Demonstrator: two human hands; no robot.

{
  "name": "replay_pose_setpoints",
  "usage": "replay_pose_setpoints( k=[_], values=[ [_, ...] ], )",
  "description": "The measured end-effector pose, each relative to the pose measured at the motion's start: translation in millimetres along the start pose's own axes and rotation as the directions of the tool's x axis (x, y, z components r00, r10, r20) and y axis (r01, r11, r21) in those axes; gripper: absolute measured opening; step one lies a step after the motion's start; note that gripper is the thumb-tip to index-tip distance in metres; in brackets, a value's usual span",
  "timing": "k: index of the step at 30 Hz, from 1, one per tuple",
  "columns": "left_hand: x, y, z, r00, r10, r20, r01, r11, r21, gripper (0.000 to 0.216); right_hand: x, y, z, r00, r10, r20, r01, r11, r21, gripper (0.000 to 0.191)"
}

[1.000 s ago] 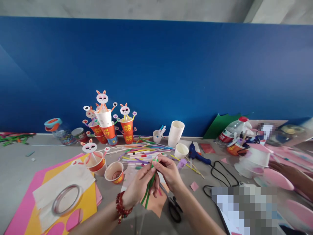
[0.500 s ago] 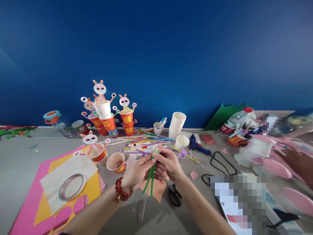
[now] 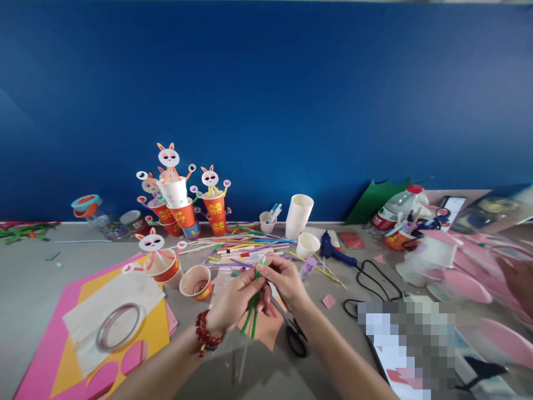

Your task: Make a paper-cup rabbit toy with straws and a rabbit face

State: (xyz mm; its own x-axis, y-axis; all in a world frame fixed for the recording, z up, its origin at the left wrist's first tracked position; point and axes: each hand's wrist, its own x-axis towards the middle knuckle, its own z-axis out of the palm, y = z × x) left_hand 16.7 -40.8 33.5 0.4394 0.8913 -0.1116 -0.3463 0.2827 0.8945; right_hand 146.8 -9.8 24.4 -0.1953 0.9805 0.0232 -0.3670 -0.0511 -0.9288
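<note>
Both my hands come together over the middle of the table. My left hand, with a red bead bracelet at its wrist, pinches green pipe cleaners. They hang down from the fingers in two strands. The fingers of my right hand are closed on the top end of the same pipe cleaners, beside a thin whitish stick end. Beneath the hands lies an orange-brown sheet of paper. Black-handled scissors rest by my right wrist, their blades partly hidden by the hand.
Cups with paper rabbit faces stand at the back left, with colored pipe cleaners and pens nearby. A blue glue gun and its black cord lie right. Tape sits on papers at left. A co-worker's hand is far right.
The lower green strands hang closer together, and my fingers have shifted slightly around the top. The whole view has tilted a little. The co-worker's hand has moved right.
</note>
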Motion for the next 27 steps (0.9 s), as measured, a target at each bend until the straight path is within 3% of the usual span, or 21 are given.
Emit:
replay_pose_setpoints(
  k=[4, 9, 14, 19, 27],
  values=[
    [0.1, -4.2, -0.1, 0.999, 0.022, -0.03, -0.02, 0.996, 0.085, 0.032, -0.1, 1.6, -2.1, 1.0, 0.008, 0.009, -0.008, 1.0, -0.014, 0.038],
    [0.9, -10.3, 1.3, 0.998, 0.039, -0.05, -0.036, 0.997, 0.063, 0.033, -1.6, 0.9, -1.2, 0.997, 0.052, 0.053, -0.053, 0.998, 0.017, 0.039],
    [-0.5, -11.0, 2.3, 0.998, 0.053, -0.027, -0.051, 0.998, 0.044, 0.03, -1.9, -3.6, 0.0, 1.0, -0.029, -0.009, 0.029, 1.0, -0.011, 0.033],
    [-1.7, -8.0, 2.0, 0.999, 0.046, -0.013, -0.045, 0.999, 0.023, 0.031, -0.6, -1.0, -3.7, 0.994, -0.11, 0.005, 0.11, 0.987, -0.117, 0.024],
    [0.5, -6.4, -1.9, 1.0, 0.013, 0.01, -0.013, 1.0, 0.003, 0.033, -0.2, 2.5, -7.5, 0.988, -0.151, 0.017, 0.151, 0.965, -0.215, 0.025]
  ],
)
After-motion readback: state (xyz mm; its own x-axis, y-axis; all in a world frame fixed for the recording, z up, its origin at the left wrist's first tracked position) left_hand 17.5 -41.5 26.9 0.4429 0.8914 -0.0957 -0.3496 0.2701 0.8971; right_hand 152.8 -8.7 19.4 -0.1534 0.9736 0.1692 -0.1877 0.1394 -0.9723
